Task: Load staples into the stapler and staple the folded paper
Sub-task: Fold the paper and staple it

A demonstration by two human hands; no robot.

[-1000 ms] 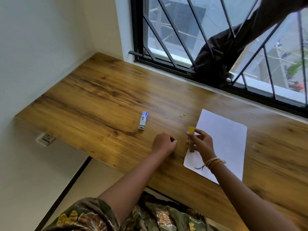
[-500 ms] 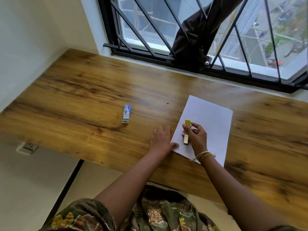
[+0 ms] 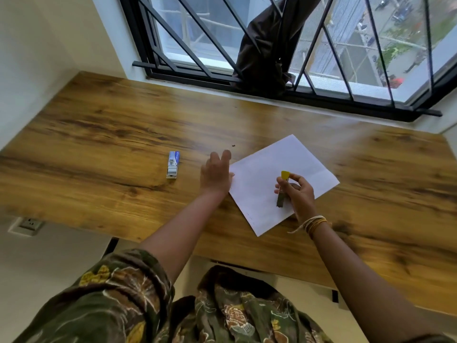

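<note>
A white sheet of paper [image 3: 277,174] lies flat on the wooden desk [image 3: 111,134], turned at an angle. My right hand [image 3: 298,191] hovers over it and holds a small stapler [image 3: 282,188] with a yellow tip, pointing away from me. My left hand [image 3: 216,173] rests flat with fingers spread at the paper's left corner, touching its edge. A small blue and white staple box [image 3: 173,164] lies on the desk to the left of my left hand, its tray slid partly out.
A barred window [image 3: 309,58] runs along the desk's far edge, with a dark cloth [image 3: 267,45] hanging through the bars. A tiny dark speck [image 3: 233,145] lies beyond my left hand. A wall socket [image 3: 29,223] sits below the desk at left.
My left hand went from a fist beside the paper to flat and spread at its left corner. The paper has turned to an angle. My right hand still holds the stapler over it.
</note>
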